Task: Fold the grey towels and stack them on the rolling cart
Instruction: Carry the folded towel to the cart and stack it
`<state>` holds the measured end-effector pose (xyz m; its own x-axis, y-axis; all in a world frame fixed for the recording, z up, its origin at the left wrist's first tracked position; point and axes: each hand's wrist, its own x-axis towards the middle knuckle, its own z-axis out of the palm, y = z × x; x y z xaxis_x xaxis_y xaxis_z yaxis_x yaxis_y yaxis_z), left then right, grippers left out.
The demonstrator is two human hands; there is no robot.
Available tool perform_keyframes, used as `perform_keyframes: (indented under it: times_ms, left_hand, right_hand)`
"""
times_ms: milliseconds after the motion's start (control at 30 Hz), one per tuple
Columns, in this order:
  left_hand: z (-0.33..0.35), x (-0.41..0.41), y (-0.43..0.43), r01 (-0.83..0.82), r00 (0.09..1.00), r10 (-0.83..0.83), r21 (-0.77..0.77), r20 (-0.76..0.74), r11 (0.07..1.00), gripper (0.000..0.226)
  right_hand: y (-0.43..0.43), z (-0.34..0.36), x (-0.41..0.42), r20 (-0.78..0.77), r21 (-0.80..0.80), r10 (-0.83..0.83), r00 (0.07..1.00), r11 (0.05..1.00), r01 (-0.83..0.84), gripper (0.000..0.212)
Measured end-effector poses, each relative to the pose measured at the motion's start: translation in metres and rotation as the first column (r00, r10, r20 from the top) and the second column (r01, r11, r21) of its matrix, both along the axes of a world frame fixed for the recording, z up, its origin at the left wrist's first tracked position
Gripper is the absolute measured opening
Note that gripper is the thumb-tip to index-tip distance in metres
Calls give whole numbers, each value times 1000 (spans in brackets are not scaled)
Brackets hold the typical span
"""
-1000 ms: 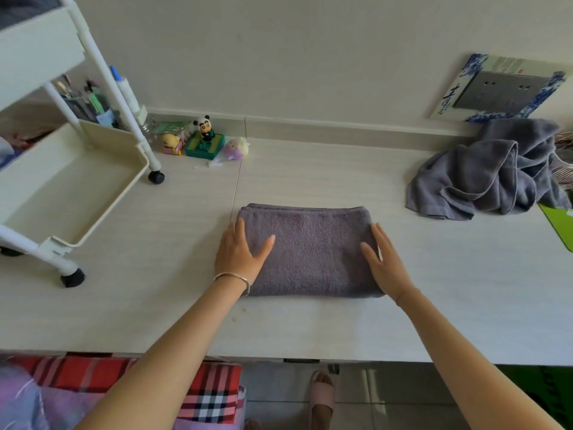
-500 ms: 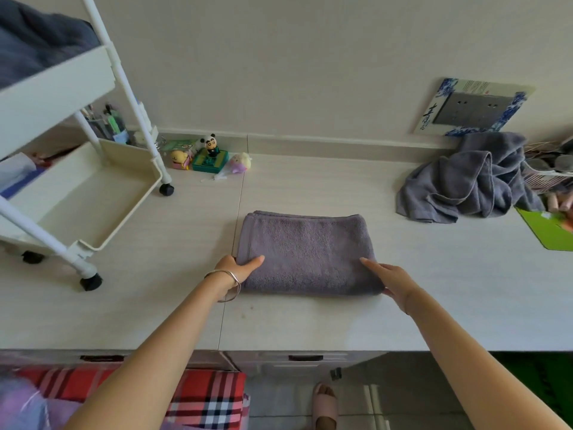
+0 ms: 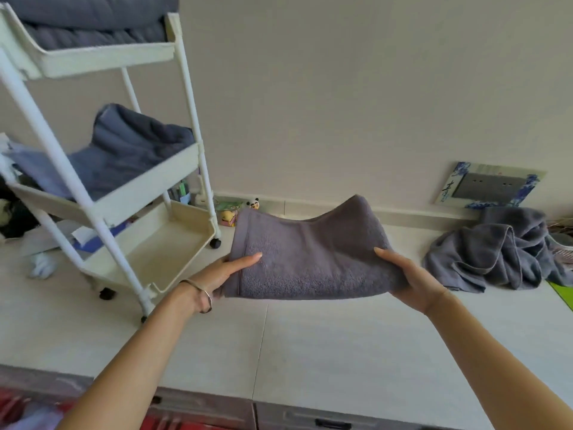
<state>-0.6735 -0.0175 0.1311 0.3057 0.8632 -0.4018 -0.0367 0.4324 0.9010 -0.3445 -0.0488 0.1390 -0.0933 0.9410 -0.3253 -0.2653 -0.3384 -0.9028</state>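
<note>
Grey terry, nubbly and folded into a thick rectangle, the folded towel (image 3: 310,262) sags in the middle, held above the pale table (image 3: 310,346). The left hand (image 3: 223,271) pinches its left edge, thumb on top; the right hand (image 3: 409,274) grips the right edge. The white rolling cart (image 3: 186,119) stands left, grey towels (image 3: 102,29) on its top tier. A crumpled towel heap (image 3: 496,256) lies right.

Folded towel (image 3: 310,262) lifted off table (image 3: 310,342), left hand (image 3: 217,273) and right hand (image 3: 412,277) now gripping ends.
</note>
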Motion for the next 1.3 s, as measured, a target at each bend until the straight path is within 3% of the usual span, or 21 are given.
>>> perform_keyframes:
  times_ms: [67, 200, 267, 333, 467, 533, 600, 700, 867, 967, 1100, 1300]
  left_hand:
    - [27, -16, -2, -89, 995, 86, 51, 55, 995, 33]
    - [67, -43, -6, -232, 967, 214, 137, 136, 963, 44]
    - [82, -55, -8, -316, 944, 293, 166, 152, 934, 33]
    - [97, -64, -9, -398, 916, 377, 213, 136, 892, 39]
    - [126, -81, -8, -590, 806, 572, 295, 153, 752, 22]
    - [134, -86, -5, -624, 774, 616, 343, 149, 702, 31]
    - [146, -87, -1, -639, 746, 655, 406, 119, 653, 44]
    - [160, -86, 6, -654, 672, 740, 504, 43, 564, 37]
    - [167, -87, 18, -588, 571, 811, 625, -128, 513, 77]
    - [166, -87, 33, -563, 451, 866, 684, -215, 464, 73]
    - [168, -91, 54, -505, 267, 912, 761, -310, 407, 90]
    - [176, -95, 80, -496, 89, 938, 802, -336, 334, 74]
  right_hand:
    - [18, 22, -14, -2, 66, 47, 999, 997, -46, 31]
    - [58, 60, -46, -18, 186, 172, 985, 969, -166, 21]
    - [81, 74, -64, -1, 234, 242, 970, 943, -235, 29]
    - [107, 89, -85, 23, 268, 321, 947, 910, -316, 40]
    - [159, 118, -130, 56, 320, 476, 877, 824, -468, 55]
    - [181, 121, -147, 54, 333, 533, 845, 788, -518, 59]
    - [201, 126, -166, 63, 346, 582, 811, 749, -565, 54]
    - [224, 133, -193, 87, 391, 655, 750, 670, -631, 52]
    - [244, 135, -235, 170, 411, 730, 662, 558, -721, 45]
    - [261, 134, -256, 192, 396, 710, 678, 576, -715, 41]
    - [274, 142, -279, 245, 435, 642, 727, 597, -674, 29]
    - [291, 155, -309, 236, 503, 552, 800, 635, -586, 21]
